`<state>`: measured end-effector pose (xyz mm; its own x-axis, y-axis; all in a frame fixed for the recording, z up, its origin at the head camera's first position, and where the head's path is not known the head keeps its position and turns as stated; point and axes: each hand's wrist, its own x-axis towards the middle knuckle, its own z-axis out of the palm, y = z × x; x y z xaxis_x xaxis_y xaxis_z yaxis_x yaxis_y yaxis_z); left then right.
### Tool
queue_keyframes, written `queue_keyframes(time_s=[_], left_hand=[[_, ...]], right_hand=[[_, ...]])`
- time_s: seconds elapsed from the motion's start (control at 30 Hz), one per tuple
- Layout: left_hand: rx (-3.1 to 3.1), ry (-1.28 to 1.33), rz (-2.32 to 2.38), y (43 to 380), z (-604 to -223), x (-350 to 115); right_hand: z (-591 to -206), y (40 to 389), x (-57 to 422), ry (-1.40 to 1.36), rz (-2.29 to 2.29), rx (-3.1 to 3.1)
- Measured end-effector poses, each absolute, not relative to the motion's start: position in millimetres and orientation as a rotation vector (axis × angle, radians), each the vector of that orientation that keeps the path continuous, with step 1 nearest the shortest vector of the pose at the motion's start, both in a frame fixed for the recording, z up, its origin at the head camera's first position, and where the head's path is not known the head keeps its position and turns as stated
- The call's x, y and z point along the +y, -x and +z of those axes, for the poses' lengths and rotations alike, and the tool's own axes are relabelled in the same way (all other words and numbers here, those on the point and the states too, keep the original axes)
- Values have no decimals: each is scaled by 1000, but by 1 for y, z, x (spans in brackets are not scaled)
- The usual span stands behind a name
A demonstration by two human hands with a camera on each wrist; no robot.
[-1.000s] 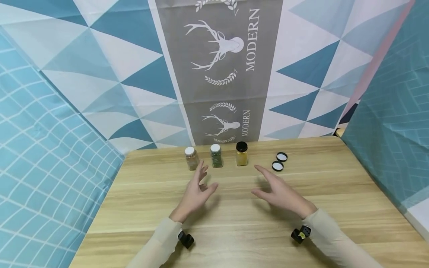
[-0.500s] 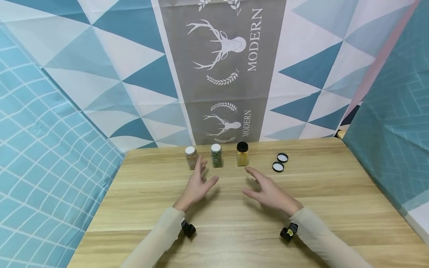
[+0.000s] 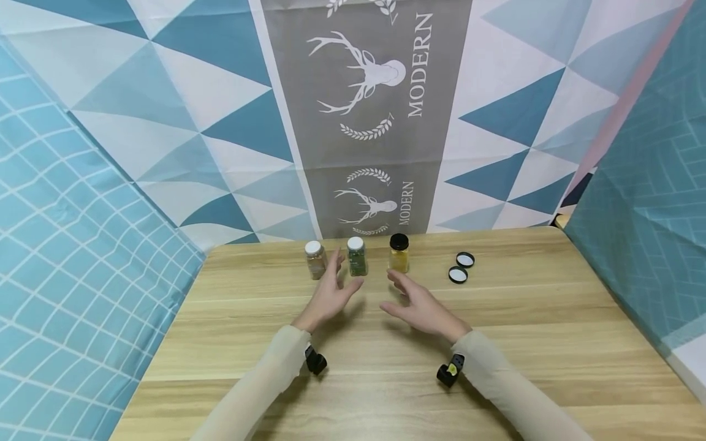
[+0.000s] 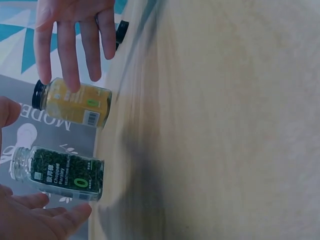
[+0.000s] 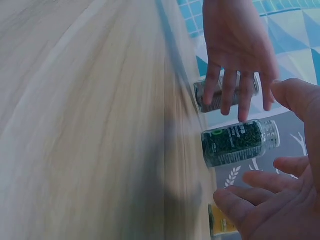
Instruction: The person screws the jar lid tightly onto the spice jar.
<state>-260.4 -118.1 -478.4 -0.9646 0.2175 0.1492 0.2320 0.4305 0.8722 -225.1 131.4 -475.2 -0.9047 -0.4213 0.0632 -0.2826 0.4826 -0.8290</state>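
Note:
A glass jar of chopped parsley (image 3: 357, 260) with a white top stands upright at the back of the table. To its left is a jar with brownish contents (image 3: 317, 263); to its right, a yellow-filled jar (image 3: 398, 260) wears a black cap. My left hand (image 3: 331, 297) reaches between the brownish and parsley jars, fingers extended and thumb spread. My right hand (image 3: 421, 307) is just in front of the yellow jar, fingers extended, holding nothing. Both wrist views show the parsley jar (image 4: 67, 172) between the hands, its glass neck without a screw cap; whether a hand touches it, I cannot tell.
Two black lids (image 3: 461, 267) lie white side up, right of the yellow jar. A patterned cloth (image 3: 375, 122) hangs behind the wooden table (image 3: 386, 392). Blue cloths flank it left (image 3: 77, 257) and right (image 3: 640, 202).
My right hand has moved left, from near the lids to in front of the yellow jar. The left hand has shifted slightly right and forward toward the parsley jar. The jars have not moved.

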Motion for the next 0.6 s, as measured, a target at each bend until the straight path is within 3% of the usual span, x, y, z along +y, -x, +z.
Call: queue_keyframes(time_s=[0.6], left_hand=[[-2738, 330, -1521, 287, -477, -115]], right_hand=[[-485, 242, 104, 503, -1734, 2368]])
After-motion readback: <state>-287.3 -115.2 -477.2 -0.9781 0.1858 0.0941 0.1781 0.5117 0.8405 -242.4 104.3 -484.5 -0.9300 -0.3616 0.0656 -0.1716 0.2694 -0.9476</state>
